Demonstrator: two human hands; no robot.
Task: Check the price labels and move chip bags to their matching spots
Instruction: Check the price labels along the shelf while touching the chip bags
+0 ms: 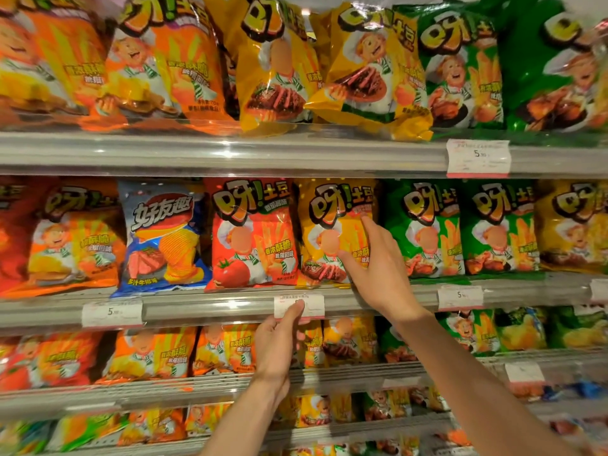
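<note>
On the middle shelf, the person's right hand is resting open-fingered on the yellow steak-flavour chip bag, gripping nothing, while the left hand is fingering its price label; checking is underway, moving seemingly unstarted.

Upright yellow chip bag directly above white price label

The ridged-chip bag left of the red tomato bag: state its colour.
Blue ridged-chip bag, with a red logo patch; head view.
</note>
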